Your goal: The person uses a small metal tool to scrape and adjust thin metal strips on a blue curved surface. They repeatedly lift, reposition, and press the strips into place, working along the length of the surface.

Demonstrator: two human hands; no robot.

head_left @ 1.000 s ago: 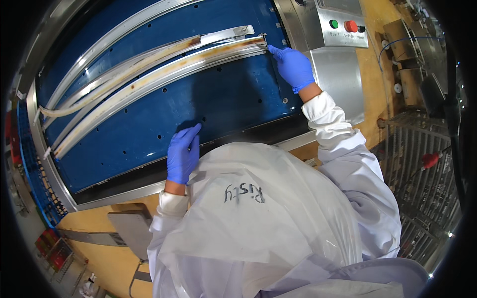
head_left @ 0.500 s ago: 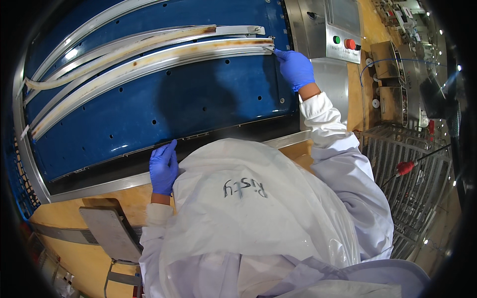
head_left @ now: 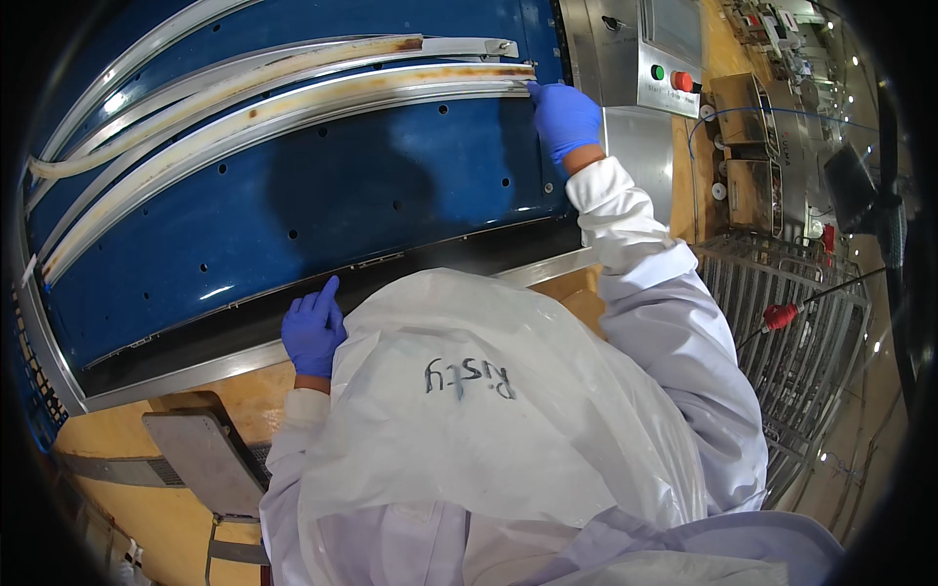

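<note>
Nearest is the worker's pale apron [head_left: 547,439], behind the fingers of both hands. A grey plate [head_left: 200,459] stands tilted below the left hand [head_left: 313,330]. That hand is at the metal rim [head_left: 195,374]; its fingers are spread loosely, index finger extended. Contact with the rim cannot be confirmed from here. A black strip [head_left: 215,344] runs just beyond these fingertips.

Past the strip lies the blue panel [head_left: 234,234]. The right hand [head_left: 569,122] reaches across it, its fingertips at the right end of the rust-stained bar [head_left: 342,90]. Whether they grip the bar or merely touch it, I cannot tell. The bar extends leftward from those fingertips along the panel.

Beyond it, a bent strip [head_left: 322,62] and a silver bar [head_left: 469,47] lie up and left of the right fingers. The control box [head_left: 645,86] stands to their right.
</note>
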